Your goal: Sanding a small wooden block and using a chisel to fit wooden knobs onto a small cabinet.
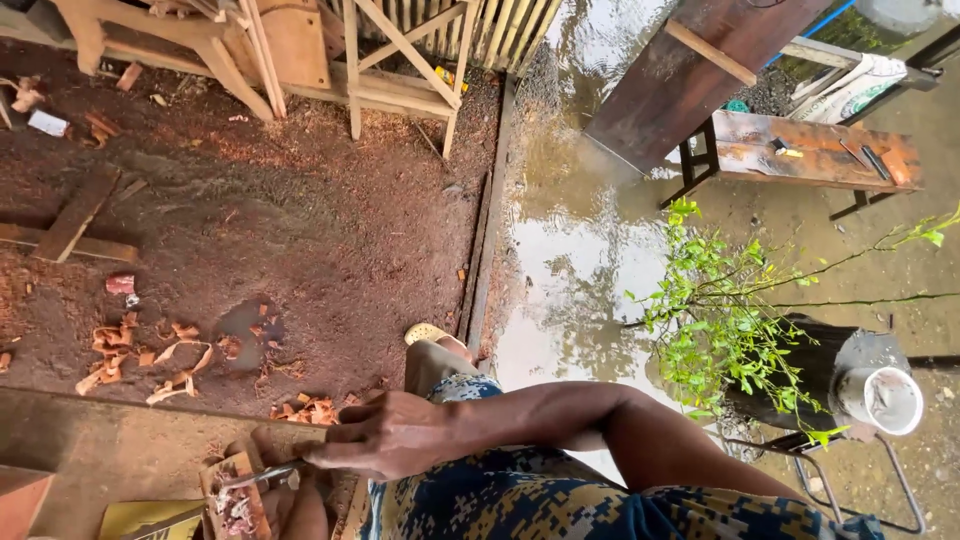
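Two hands work at the bottom edge of the view, over a small reddish wooden block (238, 495) carved rough on top. One hand (385, 435), its arm reaching in from the right across a blue patterned garment (520, 500), is clenched around a thin metal tool (262, 477); which hand this is I cannot tell for sure, though it reads as the right. The tool's long axis lies nearly level, pointing left, its tip resting on the block's upper face. The other hand (295, 510) sits under and beside the block, mostly cut off by the frame, so its grip cannot be told. Curled red wood shavings (150, 355) litter the sawdust ground just beyond, with loose planks (70, 225) farther left and a timber frame (300, 60) at the top. A long puddle (575, 260) runs alongside, well apart, with a leafy green plant (730, 320), a white bucket (880, 398) and a rust-stained bench (810, 150) past it
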